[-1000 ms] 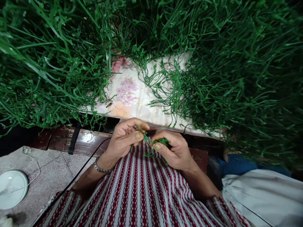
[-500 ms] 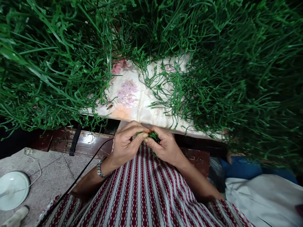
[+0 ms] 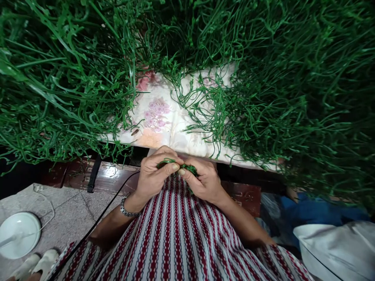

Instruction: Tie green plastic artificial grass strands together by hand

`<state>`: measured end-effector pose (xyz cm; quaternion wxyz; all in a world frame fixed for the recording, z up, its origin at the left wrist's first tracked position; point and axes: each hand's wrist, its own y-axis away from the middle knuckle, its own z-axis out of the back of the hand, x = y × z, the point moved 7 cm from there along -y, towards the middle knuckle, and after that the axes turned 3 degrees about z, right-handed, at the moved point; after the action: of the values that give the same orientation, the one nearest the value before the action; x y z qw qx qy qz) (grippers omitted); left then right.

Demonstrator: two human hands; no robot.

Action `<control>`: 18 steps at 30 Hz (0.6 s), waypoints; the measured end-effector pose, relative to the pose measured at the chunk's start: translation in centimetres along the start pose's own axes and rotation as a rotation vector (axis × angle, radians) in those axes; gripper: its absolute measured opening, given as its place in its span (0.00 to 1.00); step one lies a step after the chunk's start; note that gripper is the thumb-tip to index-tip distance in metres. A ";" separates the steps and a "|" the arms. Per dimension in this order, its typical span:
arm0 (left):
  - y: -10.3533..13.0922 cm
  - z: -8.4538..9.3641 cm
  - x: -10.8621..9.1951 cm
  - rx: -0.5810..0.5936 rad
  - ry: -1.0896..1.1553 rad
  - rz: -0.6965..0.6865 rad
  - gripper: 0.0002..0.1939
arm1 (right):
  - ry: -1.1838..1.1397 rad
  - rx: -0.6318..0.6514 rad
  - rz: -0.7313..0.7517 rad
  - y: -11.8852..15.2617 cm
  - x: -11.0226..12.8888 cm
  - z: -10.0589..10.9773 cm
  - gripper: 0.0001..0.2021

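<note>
Both hands meet over my lap, just in front of the table edge. My left hand [image 3: 156,173] pinches a thin green stem [image 3: 166,160] between thumb and fingers; part of it loops over the fingers. Close beside it, my right hand [image 3: 203,177] is closed around a small bunch of green stems [image 3: 190,169], which shows between thumb and forefinger. The thumb tips nearly touch. Inside the palms, the rest of the stems is hidden. Ahead lie loose stems [image 3: 211,113], thin and curly with small knobby tips, plastic-looking, on a floral cloth [image 3: 158,113].
Large heaps of green stems rise at the left [image 3: 58,89] and right [image 3: 307,97]. A dark cable [image 3: 117,195] runs past my left arm. At lower left are a round white base [image 3: 20,236] and pale shoes [image 3: 43,261]. A white sack [image 3: 336,249] stands at lower right.
My thumbs have drawn slightly apart, and more green stem shows above my left fingers and in my right hand. The pale shoes show more at lower left; the white sack appears farther right.
</note>
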<state>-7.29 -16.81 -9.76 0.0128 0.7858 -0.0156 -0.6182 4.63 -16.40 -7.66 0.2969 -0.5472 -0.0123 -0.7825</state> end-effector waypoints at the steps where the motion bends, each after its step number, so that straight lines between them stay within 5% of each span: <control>1: 0.1 -0.1 0.0 -0.014 0.024 0.006 0.06 | -0.013 -0.005 0.000 -0.1 0.0 -0.1 0.08; 7: 0.3 -0.4 0.1 -0.087 0.207 0.071 0.06 | -0.028 0.072 0.010 -0.3 -0.5 -0.8 0.09; 14: 0.1 -1.4 2.6 -0.002 0.493 0.476 0.13 | -0.249 0.266 -0.063 -0.1 -1.5 -1.5 0.13; 18: 0.1 -1.4 3.0 -0.012 0.519 0.546 0.18 | -0.340 0.280 -0.122 0.0 -1.8 -1.6 0.14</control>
<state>-5.21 -17.08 -12.31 0.1854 0.8831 -0.2173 -0.3721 3.70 -16.11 -9.86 0.3154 -0.6231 -0.2037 -0.6861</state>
